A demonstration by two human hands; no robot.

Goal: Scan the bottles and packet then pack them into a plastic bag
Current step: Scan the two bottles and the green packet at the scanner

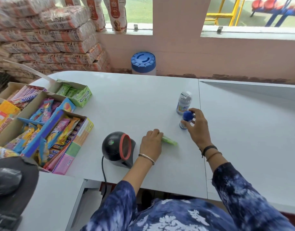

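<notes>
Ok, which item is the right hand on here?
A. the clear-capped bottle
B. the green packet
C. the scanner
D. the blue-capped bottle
D: the right hand curls around the blue-capped bottle, while the left hand rests on the green packet beside the scanner.

White counter, carrying a black scanner, a green packet, two bottles, blue-capped and clear-capped, and open sweet boxes at left.
</notes>
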